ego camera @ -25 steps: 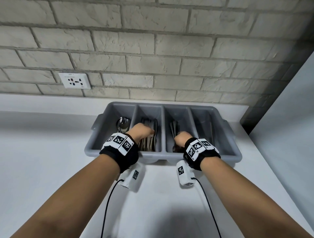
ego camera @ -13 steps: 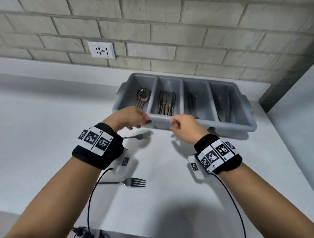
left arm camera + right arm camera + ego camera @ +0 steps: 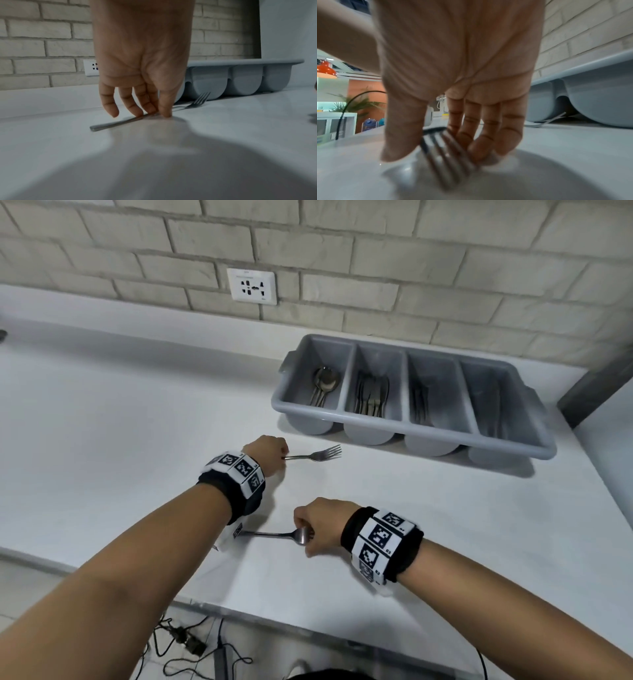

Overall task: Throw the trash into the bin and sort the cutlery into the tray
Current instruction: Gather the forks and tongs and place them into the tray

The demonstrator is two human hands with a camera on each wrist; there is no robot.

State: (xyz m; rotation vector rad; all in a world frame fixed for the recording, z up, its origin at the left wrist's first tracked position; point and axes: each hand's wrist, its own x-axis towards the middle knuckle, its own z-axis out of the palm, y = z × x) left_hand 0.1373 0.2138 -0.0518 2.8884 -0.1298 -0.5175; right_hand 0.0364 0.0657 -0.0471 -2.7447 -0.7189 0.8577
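Two metal forks lie on the white counter in front of the grey four-compartment cutlery tray (image 3: 513,451). My left hand (image 3: 279,457) pinches the handle of the far fork (image 3: 318,455), whose tines point right toward the tray. In the left wrist view the thumb and fingers (image 3: 154,115) pinch that fork (image 3: 116,123) against the counter, with the tray (image 3: 243,78) behind. My right hand (image 3: 308,529) grips the near fork (image 3: 270,533) at its tines. The right wrist view shows thumb and fingers (image 3: 440,152) closing on the tines (image 3: 447,159).
Spoons (image 3: 325,381) fill the tray's left compartment and other cutlery (image 3: 371,397) lies in the ones beside it. A wall socket (image 3: 251,285) sits in the brick wall behind. Cables (image 3: 191,642) lie on the floor below the counter's front edge. A white panel (image 3: 609,440) bounds the right.
Both hands have drawn back from the tray and come down onto the counter. Each now holds one of the two loose forks. The head view has swung left.
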